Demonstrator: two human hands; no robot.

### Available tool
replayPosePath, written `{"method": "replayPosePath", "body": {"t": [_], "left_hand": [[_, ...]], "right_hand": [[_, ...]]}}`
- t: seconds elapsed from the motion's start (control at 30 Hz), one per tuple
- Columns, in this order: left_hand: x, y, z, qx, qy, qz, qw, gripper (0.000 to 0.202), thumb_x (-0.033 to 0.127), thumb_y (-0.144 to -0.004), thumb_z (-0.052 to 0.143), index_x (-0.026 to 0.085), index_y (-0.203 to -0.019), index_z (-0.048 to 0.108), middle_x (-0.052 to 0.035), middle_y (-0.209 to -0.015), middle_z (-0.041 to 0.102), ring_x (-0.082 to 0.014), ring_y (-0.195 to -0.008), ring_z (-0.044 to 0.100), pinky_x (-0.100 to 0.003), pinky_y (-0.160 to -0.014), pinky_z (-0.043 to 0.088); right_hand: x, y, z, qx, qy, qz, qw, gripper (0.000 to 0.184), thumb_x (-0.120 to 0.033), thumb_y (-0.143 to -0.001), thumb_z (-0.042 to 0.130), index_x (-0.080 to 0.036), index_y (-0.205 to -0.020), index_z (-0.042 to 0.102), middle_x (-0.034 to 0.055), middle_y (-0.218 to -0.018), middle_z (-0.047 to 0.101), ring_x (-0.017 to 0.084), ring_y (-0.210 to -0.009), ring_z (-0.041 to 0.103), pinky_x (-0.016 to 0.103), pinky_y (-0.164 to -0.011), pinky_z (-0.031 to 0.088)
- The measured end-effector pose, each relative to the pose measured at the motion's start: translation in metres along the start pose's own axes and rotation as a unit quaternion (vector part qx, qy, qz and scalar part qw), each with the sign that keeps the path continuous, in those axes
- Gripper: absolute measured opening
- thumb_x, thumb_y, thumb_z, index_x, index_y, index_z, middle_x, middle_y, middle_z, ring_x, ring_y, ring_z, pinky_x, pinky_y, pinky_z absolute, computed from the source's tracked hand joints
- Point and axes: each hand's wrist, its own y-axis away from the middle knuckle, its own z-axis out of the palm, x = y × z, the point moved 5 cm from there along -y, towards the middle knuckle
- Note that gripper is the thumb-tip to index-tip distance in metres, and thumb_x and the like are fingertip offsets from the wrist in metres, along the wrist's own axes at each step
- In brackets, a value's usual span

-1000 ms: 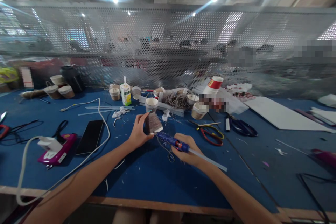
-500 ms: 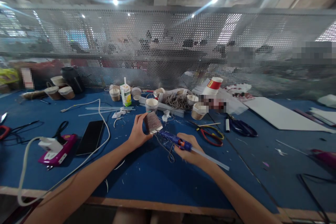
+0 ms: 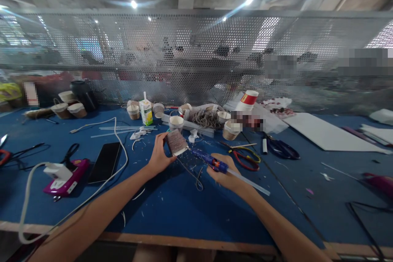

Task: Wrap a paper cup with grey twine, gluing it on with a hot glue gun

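Note:
Between the thumb and fingers of my left hand (image 3: 159, 153) is a small cup wrapped in brown cord (image 3: 177, 143), tilted with its pale rim toward the right. A loose tail of cord (image 3: 196, 180) trails from it onto the blue table. My right hand (image 3: 223, 172) is closed around a blue hot glue gun (image 3: 211, 160), with a long clear glue stick (image 3: 250, 181) poking out of its back end. The gun's nozzle points at the cup's rim, a small distance away from it.
Behind my hands stand several small cups (image 3: 176, 123), a drink carton (image 3: 146, 111) and a heap of cord (image 3: 206, 119). Scissors (image 3: 247, 159) lie to the right. A phone (image 3: 105, 162) and a purple power strip (image 3: 68, 178) with a white cable (image 3: 124, 147) are on the left.
The glue gun has drawn back slightly to the right, and its nozzle has come away from the cup's rim. The left hand still holds the cup, turned a little.

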Motion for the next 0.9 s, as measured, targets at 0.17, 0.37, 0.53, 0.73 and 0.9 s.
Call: {"method": "replayPosePath", "body": {"t": [0.17,0.37,0.53,0.73,0.9], "left_hand": [[0.0,0.002,0.0,-0.011,0.002,-0.001,1.0,0.072,0.023,-0.064,0.071,0.019,-0.127,0.036,-0.0127,-0.124,0.04,-0.0282,-0.121,0.046,-0.046,-0.102,0.043],[-0.001,0.002,-0.002,-0.005,0.01,-0.004,1.0,0.076,0.025,-0.065,0.07,0.019,-0.131,0.034,-0.0129,-0.126,0.037,-0.028,-0.12,0.046,-0.046,-0.101,0.044],[0.002,0.001,-0.006,0.0,-0.029,-0.004,1.0,0.079,0.021,-0.064,0.068,0.022,-0.135,0.033,-0.0107,-0.124,0.037,-0.0274,-0.119,0.044,-0.046,-0.1,0.043],[0.01,0.004,-0.007,0.022,0.029,-0.003,0.999,0.079,0.027,-0.068,0.068,0.025,-0.137,0.03,-0.01,-0.126,0.036,-0.0261,-0.122,0.041,-0.042,-0.101,0.043],[0.016,0.006,-0.005,0.033,0.067,-0.012,0.997,0.076,0.032,-0.069,0.068,0.026,-0.135,0.03,-0.0097,-0.128,0.035,-0.0253,-0.122,0.042,-0.041,-0.101,0.043]], "right_hand": [[0.007,-0.002,-0.001,0.002,0.004,0.015,1.0,0.021,-0.013,-0.064,0.047,-0.022,-0.053,0.032,-0.0049,-0.046,0.038,0.01,-0.043,0.039,0.022,-0.043,0.027],[0.025,-0.008,0.001,-0.013,0.096,-0.022,0.995,0.02,-0.015,-0.066,0.051,-0.022,-0.058,0.034,-0.0031,-0.056,0.044,0.012,-0.052,0.044,0.023,-0.051,0.032],[0.051,-0.014,-0.004,-0.077,0.234,0.004,0.969,0.022,-0.025,-0.068,0.063,-0.019,-0.081,0.046,0.0056,-0.087,0.053,0.018,-0.066,0.054,0.028,-0.06,0.041],[0.051,-0.016,-0.028,-0.117,0.074,0.027,0.99,0.049,-0.034,-0.069,0.07,-0.02,-0.109,0.046,0.0118,-0.115,0.05,0.03,-0.112,0.049,0.046,-0.093,0.042],[0.01,-0.01,-0.003,-0.148,-0.225,-0.005,0.963,0.028,-0.037,-0.083,0.059,-0.022,-0.095,0.039,0.0132,-0.131,0.05,0.024,-0.123,0.046,0.048,-0.103,0.036]]}}
